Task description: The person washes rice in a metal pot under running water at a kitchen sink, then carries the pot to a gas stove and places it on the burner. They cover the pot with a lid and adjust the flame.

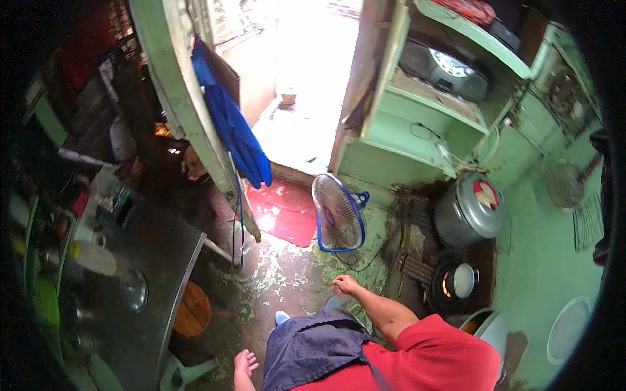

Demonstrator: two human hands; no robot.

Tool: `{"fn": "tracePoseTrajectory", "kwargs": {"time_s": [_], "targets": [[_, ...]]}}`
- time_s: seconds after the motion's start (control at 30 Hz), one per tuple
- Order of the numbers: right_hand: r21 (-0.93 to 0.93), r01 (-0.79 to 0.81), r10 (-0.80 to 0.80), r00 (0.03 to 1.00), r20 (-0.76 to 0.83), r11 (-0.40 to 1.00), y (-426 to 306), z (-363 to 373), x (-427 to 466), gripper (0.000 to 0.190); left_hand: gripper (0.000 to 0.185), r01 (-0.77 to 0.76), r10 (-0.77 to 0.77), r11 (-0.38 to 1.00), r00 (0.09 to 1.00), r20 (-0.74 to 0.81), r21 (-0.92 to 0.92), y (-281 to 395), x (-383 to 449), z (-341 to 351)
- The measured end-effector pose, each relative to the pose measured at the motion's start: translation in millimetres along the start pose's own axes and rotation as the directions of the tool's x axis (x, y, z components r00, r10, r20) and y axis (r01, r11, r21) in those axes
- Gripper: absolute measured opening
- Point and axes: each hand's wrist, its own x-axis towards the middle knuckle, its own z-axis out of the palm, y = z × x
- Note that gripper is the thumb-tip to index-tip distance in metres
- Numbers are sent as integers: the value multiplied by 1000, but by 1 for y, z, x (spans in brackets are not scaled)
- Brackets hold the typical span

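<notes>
My left hand (245, 362) hangs low beside the dark apron (313, 347), with fingers apart and nothing in it. Out ahead of my body, over the worn floor, is my right hand (346, 285). Its fingers are loosely curled, and whether they hold anything small is hidden. Right of that arm, a small pot (463, 281) with a pale lid or surface sits on a gas stove burner (436, 283), where an orange flame shows. A large lidded aluminium pot (467, 210) stands farther back along the same side.
A blue-rimmed electric fan (338, 212) stands ahead, near a red mat (283, 210) at the bright doorway. On the left are a dark table (156, 244) with a glass lid (133, 290) and a round orange-brown stool (192, 309). Green shelves (411, 127) hold a radio (445, 68).
</notes>
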Motion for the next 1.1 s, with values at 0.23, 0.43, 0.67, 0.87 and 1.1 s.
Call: {"fn": "tracePoseTrajectory", "kwargs": {"time_s": [0.23, 0.43, 0.67, 0.87, 1.1], "targets": [[105, -202, 215, 967, -133, 974, 40, -16, -34, 19, 54, -223, 206, 968, 968, 144, 117, 134, 66, -29], [167, -236, 243, 970, -26, 957, 23, -17, -37, 16, 42, -275, 287, 957, 936, 203, -89, 162, 50, 5], [-304, 334, -428, 840, -334, 892, -114, -52, 54, 45, 41, -75, 40, 992, 947, 317, 98, 140, 45, 75], [-449, 616, -744, 383, -548, 647, -359, -142, 111, 77, 43, -166, 76, 938, 955, 288, 304, 201, 40, 138], [-473, 481, -525, -29, -850, 738, -564, -297, 172, 89, 43, -336, 201, 876, 906, 371, 345, 337, 6, 278]]}}
